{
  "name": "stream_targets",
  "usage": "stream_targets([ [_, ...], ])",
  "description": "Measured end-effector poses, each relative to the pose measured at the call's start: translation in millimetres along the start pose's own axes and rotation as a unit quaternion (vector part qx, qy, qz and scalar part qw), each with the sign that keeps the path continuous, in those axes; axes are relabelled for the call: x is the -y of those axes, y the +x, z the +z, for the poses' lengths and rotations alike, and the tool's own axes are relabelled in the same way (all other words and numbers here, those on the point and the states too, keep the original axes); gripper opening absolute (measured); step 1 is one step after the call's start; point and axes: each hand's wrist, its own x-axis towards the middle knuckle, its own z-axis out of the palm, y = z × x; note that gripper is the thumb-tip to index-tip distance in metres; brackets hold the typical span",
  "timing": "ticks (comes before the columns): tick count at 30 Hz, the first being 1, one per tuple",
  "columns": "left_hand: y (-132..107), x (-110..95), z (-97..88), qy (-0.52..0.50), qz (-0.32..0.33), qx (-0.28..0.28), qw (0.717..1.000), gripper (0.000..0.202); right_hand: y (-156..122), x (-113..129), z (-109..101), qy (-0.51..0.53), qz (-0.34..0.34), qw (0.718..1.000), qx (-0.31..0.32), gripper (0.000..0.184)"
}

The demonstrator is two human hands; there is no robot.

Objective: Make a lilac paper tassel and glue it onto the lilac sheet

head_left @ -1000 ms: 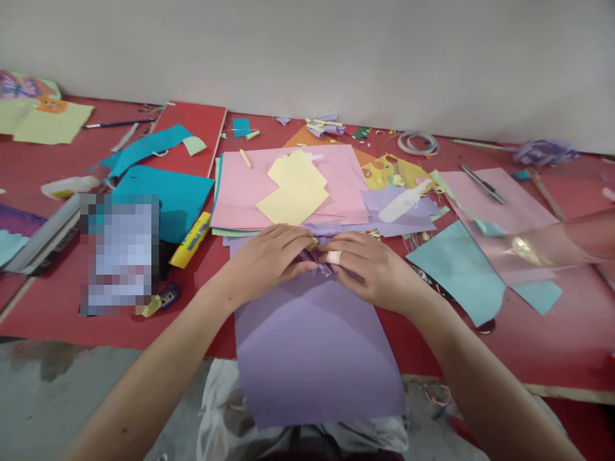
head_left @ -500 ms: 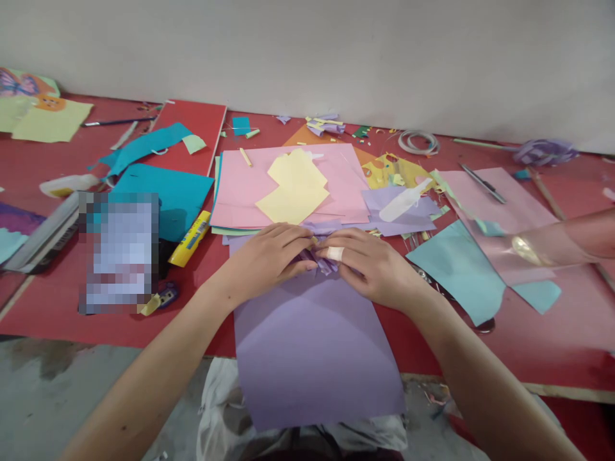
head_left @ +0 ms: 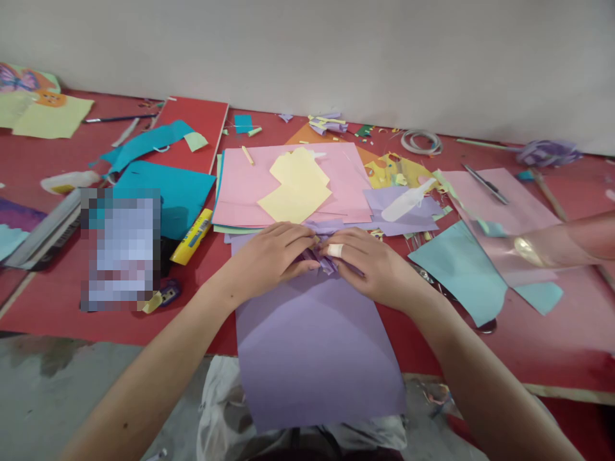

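Observation:
My left hand (head_left: pixel 283 253) and my right hand (head_left: pixel 369 262) meet at the middle of the table. Their fingers are closed around a small bunch of crumpled purple paper strips (head_left: pixel 328 264), partly hidden by the fingers. A white bandage wraps one finger of the right hand. Under both hands lies a large purple paper sheet (head_left: pixel 317 358), whose near end hangs past the table edge. Just beyond the fingers, a pale yellow paper piece (head_left: pixel 298 186) rests on a stack of pink paper (head_left: pixel 235 186).
To the left are a yellow glue stick (head_left: pixel 192 238), teal paper (head_left: pixel 187 182) and a pixelated rectangular area. A white glue bottle (head_left: pixel 406 202), light blue paper (head_left: pixel 464 272) and a pen (head_left: pixel 486 184) lie right. Another person's arm (head_left: pixel 576 240) reaches in from the right edge.
The camera view has shifted very slightly. Both hands stay in place on the purple strips, with hardly any finger movement.

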Motion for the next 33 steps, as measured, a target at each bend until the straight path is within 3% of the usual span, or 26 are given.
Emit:
stream_targets([
  [8, -1.0, 0.4, 0.0, 0.006, 0.003, -0.005, 1.000, 0.044, -0.8, 2.9, -0.1, 0.019, 0.035, 0.999, -0.022, 0.027],
  [16, -0.8, 0.5, 0.8, -0.001, -0.003, -0.005, 1.000, 0.044, -1.8, 0.6, 2.1, -0.023, 0.005, 1.000, 0.010, 0.026],
  [24, -1.2, 1.4, 0.6, 0.002, 0.003, -0.005, 1.000, 0.042, -1.1, 2.7, 0.2, -0.021, 0.021, 0.999, -0.012, 0.030],
  [29, -0.7, 1.0, 0.8, 0.008, 0.002, -0.005, 1.000, 0.042, -2.1, 6.3, -2.1, -0.039, 0.049, 0.998, 0.011, 0.027],
  [33, -0.3, 0.4, 0.6, 0.011, 0.001, -0.007, 1.000, 0.043, -4.7, 5.4, -3.2, -0.041, 0.083, 0.995, -0.031, 0.034],
])
